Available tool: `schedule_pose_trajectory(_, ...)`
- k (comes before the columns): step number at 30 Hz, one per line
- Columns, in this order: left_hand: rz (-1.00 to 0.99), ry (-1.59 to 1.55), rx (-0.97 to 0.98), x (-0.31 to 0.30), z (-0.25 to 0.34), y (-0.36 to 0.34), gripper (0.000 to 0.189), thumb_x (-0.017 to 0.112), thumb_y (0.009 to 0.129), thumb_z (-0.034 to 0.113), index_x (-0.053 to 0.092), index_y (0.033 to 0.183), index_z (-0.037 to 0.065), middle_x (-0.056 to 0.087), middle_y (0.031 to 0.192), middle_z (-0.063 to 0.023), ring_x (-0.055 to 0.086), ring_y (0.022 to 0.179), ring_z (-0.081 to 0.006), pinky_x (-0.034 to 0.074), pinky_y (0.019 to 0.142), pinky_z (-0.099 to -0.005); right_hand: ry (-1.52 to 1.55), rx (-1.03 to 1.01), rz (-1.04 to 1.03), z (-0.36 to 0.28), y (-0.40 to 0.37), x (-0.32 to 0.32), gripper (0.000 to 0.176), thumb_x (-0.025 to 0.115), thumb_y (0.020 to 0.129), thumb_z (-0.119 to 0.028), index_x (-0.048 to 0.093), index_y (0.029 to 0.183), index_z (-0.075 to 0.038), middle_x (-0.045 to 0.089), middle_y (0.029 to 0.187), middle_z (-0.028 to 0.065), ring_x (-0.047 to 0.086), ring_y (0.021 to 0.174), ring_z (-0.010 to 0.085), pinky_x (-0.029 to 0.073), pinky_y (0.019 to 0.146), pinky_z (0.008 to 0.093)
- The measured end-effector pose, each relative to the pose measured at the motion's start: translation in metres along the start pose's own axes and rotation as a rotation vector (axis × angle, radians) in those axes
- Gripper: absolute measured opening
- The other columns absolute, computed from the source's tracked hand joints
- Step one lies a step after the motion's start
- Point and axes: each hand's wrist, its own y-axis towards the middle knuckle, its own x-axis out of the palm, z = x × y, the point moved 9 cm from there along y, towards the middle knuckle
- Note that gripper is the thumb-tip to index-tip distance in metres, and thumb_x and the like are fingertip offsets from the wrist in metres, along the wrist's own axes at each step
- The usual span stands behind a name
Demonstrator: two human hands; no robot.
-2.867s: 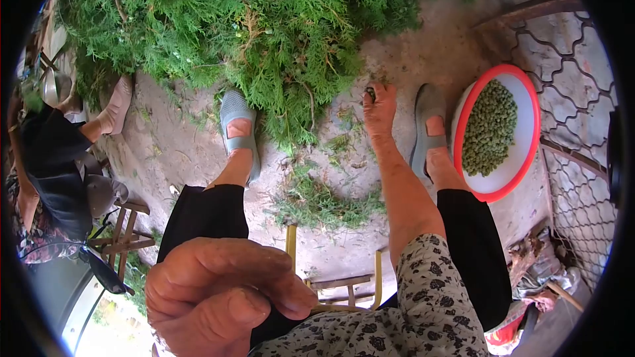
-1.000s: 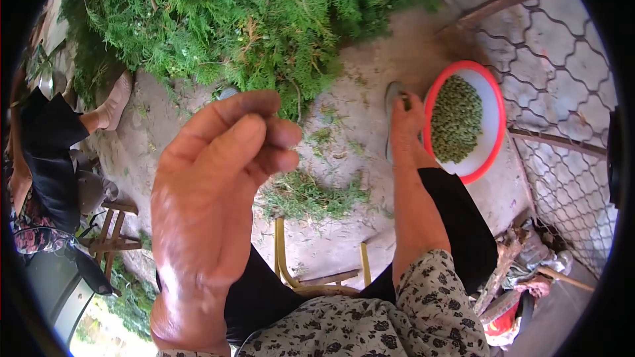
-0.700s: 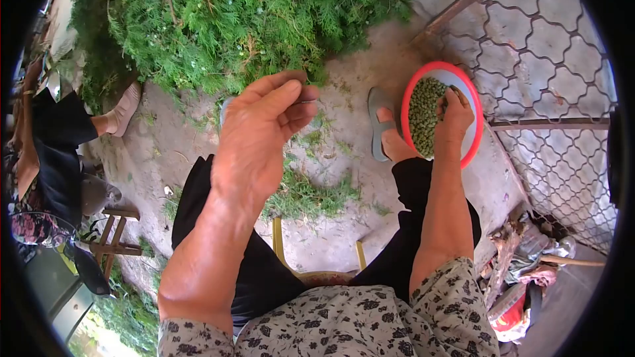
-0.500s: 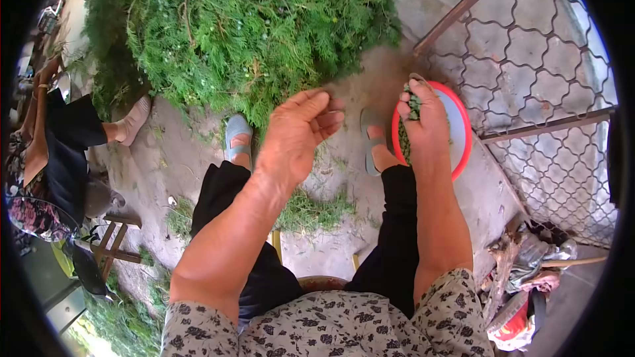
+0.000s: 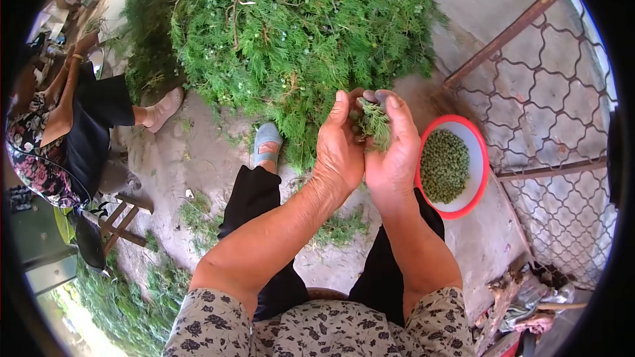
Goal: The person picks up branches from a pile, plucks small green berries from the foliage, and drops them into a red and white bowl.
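Observation:
My left hand [image 5: 337, 149] and my right hand [image 5: 395, 152] meet in front of me, palms facing and fingers curled up. A small green conifer sprig [image 5: 376, 124] lies against the fingers and palm of my right hand. A few round green berries [image 5: 358, 119] show between the hands by my left fingers; part of what they hold is hidden. Just beyond my fingertips rises a big heap of green conifer branches [image 5: 304, 46]. To the right of my right hand, a red-rimmed pale bowl [image 5: 485, 178] contains many green berries [image 5: 446, 166].
A metal mesh panel [image 5: 529, 99] with a rusty frame leans on the right. At left sits another person [image 5: 99, 99], near a small wooden stool [image 5: 122, 221]. Sticks and bags [image 5: 522, 304] lie at lower right. Cut greenery [image 5: 119, 304] covers the lower left ground.
My right hand has moved left from over the bowl, and my left hand has moved right to meet it. A sprig now shows in my right hand. The view has shifted.

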Motion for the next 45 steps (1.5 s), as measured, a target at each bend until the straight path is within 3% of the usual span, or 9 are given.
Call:
schedule_pose_trajectory(5, 0.067, -0.057, -0.009, -0.01, 0.003, 0.007, 0.044, 0.041, 0.091, 0.043, 0.048, 0.115, 0.007, 0.052, 0.113, -0.0061, 0.047, 0.105, -0.0215, 0.034, 0.094, -0.0355, 0.075, 0.03, -0.074, 0.004, -0.001, 0.007, 0.03, 0.043, 0.09, -0.024, 0.054, 0.101, 0.002, 0.059, 0.101, 0.0133, 0.053, 0.098, 0.0229, 0.039, 0.09, 0.0349)
schedule_pose_trajectory(11, 0.087, -0.06, 0.013, -0.01, 0.009, 0.004, 0.04, 0.041, 0.092, 0.041, 0.049, 0.112, 0.008, 0.053, 0.109, -0.0061, 0.047, 0.105, -0.0207, 0.034, 0.095, -0.0384, 0.029, -0.017, -0.144, -0.003, -0.006, 0.02, 0.037, 0.038, 0.092, -0.028, 0.053, 0.104, 0.003, 0.056, 0.11, 0.0159, 0.05, 0.106, 0.024, 0.033, 0.097, 0.0362)
schedule_pose_trajectory(15, 0.119, -0.105, 0.019, -0.008, 0.011, 0.001, 0.04, 0.042, 0.092, 0.04, 0.049, 0.111, 0.006, 0.054, 0.107, -0.0068, 0.047, 0.106, -0.0199, 0.035, 0.095, -0.0387, 0.049, -0.029, -0.158, -0.008, -0.008, 0.023, 0.036, 0.039, 0.091, -0.023, 0.055, 0.105, 0.005, 0.056, 0.109, 0.0135, 0.052, 0.101, 0.0211, 0.035, 0.093, 0.0327)
schedule_pose_trajectory(18, 0.204, -0.113, -0.014, -0.011, 0.01, -0.002, 0.037, 0.044, 0.092, 0.037, 0.05, 0.109, 0.006, 0.054, 0.106, -0.0076, 0.048, 0.104, -0.0206, 0.036, 0.095, -0.04, -0.233, -0.174, -0.132, -0.016, -0.01, 0.025, 0.034, 0.039, 0.091, -0.021, 0.054, 0.106, 0.006, 0.057, 0.108, 0.0141, 0.052, 0.101, 0.0203, 0.036, 0.092, 0.0321)
schedule_pose_trajectory(29, 0.169, -0.169, 0.009, -0.018, 0.005, 0.009, 0.023, 0.049, 0.089, 0.023, 0.053, 0.103, 0.005, 0.056, 0.101, -0.0086, 0.052, 0.097, -0.0231, 0.039, 0.093, -0.0424, 0.077, -0.083, -0.052, -0.018, -0.002, 0.011, 0.025, 0.043, 0.09, -0.018, 0.05, 0.106, 0.0, 0.059, 0.102, 0.0146, 0.054, 0.097, 0.0198, 0.04, 0.086, 0.0324)
schedule_pose_trajectory(32, 0.174, -0.101, -0.013, -0.019, 0.0, 0.009, 0.02, 0.051, 0.087, 0.026, 0.057, 0.096, 0.009, 0.059, 0.092, -0.0036, 0.054, 0.09, -0.0189, 0.044, 0.082, -0.0426, 0.176, -0.033, -0.057, -0.016, 0.005, 0.003, 0.024, 0.043, 0.089, -0.018, 0.05, 0.105, -0.001, 0.059, 0.102, 0.0155, 0.055, 0.098, 0.0242, 0.04, 0.09, 0.0349)
schedule_pose_trajectory(38, 0.149, -0.102, -0.047, -0.019, -0.005, 0.011, 0.027, 0.049, 0.089, 0.035, 0.056, 0.095, 0.009, 0.059, 0.091, -0.0044, 0.054, 0.09, -0.0199, 0.044, 0.08, -0.0431, 0.329, 0.028, -0.125, -0.018, 0.01, 0.004, 0.027, 0.04, 0.092, -0.023, 0.049, 0.104, 0.0, 0.057, 0.103, 0.0189, 0.049, 0.11, 0.0333, 0.032, 0.103, 0.0441)
schedule_pose_trajectory(42, 0.154, -0.081, -0.033, -0.018, 0.001, 0.012, 0.032, 0.047, 0.09, 0.039, 0.056, 0.096, 0.009, 0.059, 0.092, -0.0046, 0.054, 0.09, -0.0203, 0.044, 0.081, -0.0433, 0.307, 0.069, -0.15, -0.02, 0.006, 0.007, 0.026, 0.04, 0.092, -0.021, 0.051, 0.102, 0.0, 0.055, 0.107, 0.02, 0.049, 0.109, 0.0336, 0.031, 0.103, 0.0463)
schedule_pose_trajectory(45, 0.178, -0.085, 0.002, -0.016, 0.014, 0.011, 0.037, 0.046, 0.089, 0.043, 0.054, 0.099, 0.007, 0.058, 0.092, -0.0076, 0.055, 0.091, -0.0215, 0.044, 0.082, -0.0426, 0.237, 0.041, -0.378, -0.03, -0.001, 0.023, 0.027, 0.041, 0.091, -0.021, 0.053, 0.101, 0.001, 0.054, 0.106, 0.0196, 0.048, 0.109, 0.0338, 0.03, 0.102, 0.0488)
